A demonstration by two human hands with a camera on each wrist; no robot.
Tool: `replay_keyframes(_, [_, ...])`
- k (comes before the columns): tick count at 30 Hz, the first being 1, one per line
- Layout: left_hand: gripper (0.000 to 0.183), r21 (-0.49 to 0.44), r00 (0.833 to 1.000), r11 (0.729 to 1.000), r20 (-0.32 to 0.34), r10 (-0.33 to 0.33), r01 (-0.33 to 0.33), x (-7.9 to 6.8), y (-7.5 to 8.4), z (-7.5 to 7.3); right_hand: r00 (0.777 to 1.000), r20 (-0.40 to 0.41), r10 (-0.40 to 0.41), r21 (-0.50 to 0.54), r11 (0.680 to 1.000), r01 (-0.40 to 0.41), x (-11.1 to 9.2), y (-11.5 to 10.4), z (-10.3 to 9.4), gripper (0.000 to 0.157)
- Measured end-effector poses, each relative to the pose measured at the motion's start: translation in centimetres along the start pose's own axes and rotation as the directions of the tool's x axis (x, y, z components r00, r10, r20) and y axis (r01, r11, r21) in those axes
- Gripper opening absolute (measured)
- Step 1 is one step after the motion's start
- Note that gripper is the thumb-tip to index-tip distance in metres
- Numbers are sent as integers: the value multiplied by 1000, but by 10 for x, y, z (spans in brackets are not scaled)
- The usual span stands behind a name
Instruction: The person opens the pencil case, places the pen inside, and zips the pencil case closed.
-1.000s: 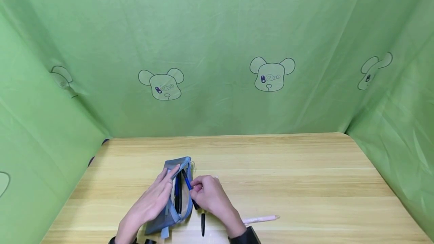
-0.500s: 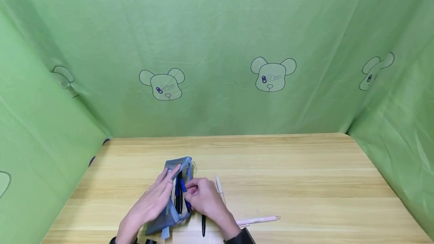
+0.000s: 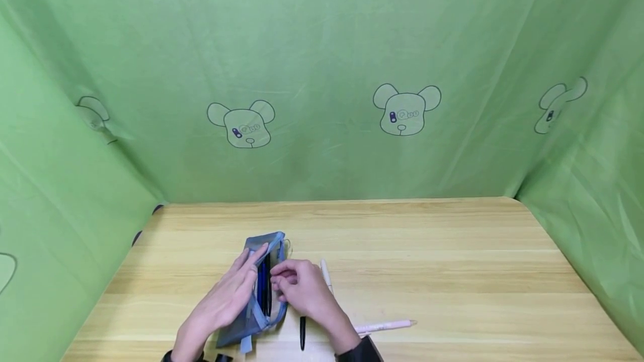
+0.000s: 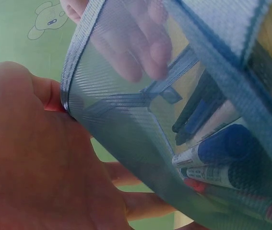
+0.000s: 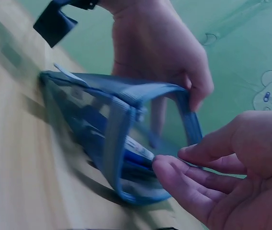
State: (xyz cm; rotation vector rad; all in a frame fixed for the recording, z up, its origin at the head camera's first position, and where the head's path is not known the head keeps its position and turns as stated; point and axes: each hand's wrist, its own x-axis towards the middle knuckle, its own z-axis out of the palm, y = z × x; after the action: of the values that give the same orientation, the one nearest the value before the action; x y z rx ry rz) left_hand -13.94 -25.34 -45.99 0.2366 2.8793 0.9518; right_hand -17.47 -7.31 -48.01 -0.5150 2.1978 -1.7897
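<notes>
A blue mesh pencil case point(image 3: 235, 333) lies slanted on the table with its zipped mouth spread wide. My left hand point(image 3: 225, 299) pinches the far-left edge of the mouth, thumb on one side and fingers on the other. Inside lie several pens point(image 3: 264, 289); through the mesh in the left wrist view a blue-and-white marker point(image 4: 222, 146) shows among them. My right hand point(image 3: 304, 289) is at the mouth's right edge, fingers loosely bent, with nothing visible between the fingertips. In the right wrist view its fingertips point(image 5: 167, 167) overlap the rim.
Right of the case lies a black pen point(image 3: 302, 333), partly under my right hand. A white pen point(image 3: 326, 274) lies beyond my right wrist, and a pink pen point(image 3: 384, 326) farther right. Green cloth walls point(image 3: 322, 166) enclose the wooden table point(image 3: 453, 272).
My right hand has moved left with a blue pen, from beside the case to its mouth, and let it go among the pens inside. My left hand has stayed on the edge.
</notes>
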Motion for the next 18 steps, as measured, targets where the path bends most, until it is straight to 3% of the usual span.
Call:
replay_keyframes(6, [49, -2, 1000, 1000, -10, 13, -13, 0, -1, 1, 998, -58, -31, -64, 998, 27, -1, -4, -19, 16])
replay_keyframes(9, [49, -4, 1000, 1000, -8, 11, -11, 0, 0, 1, 995, -96, -40, -145, 989, 25, -1, -6, -31, 16])
replay_keyframes(18, [50, -4, 1000, 1000, -10, 24, -24, 0, 0, 1, 995, -94, -45, -361, 933, 8, -7, -8, -63, 14])
